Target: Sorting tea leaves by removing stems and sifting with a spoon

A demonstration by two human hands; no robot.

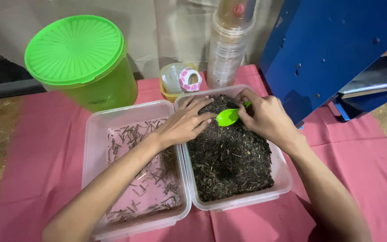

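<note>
My right hand (pixel 265 117) grips a small green plastic scoop (pixel 227 117) over the far part of a clear plastic tub (pixel 283 177) filled with dark dried leaves (pixel 229 157). My left hand (pixel 185 123) rests palm down on the leaves beside the scoop's bowl, fingers spread, reaching across the tub's left rim. A second clear tub (pixel 92 148) sits to the left, touching the first, with a thin scatter of dry stems (pixel 148 179) on its bottom.
A large green lidded bucket (pixel 79 58) stands at the back left. A stack of clear plastic cups (pixel 229 45) and a small yellow bowl with a lid (pixel 178 80) sit behind the tubs. A blue metal frame (pixel 328 49) rises on the right. Pink cloth (pixel 36 152) covers the surface.
</note>
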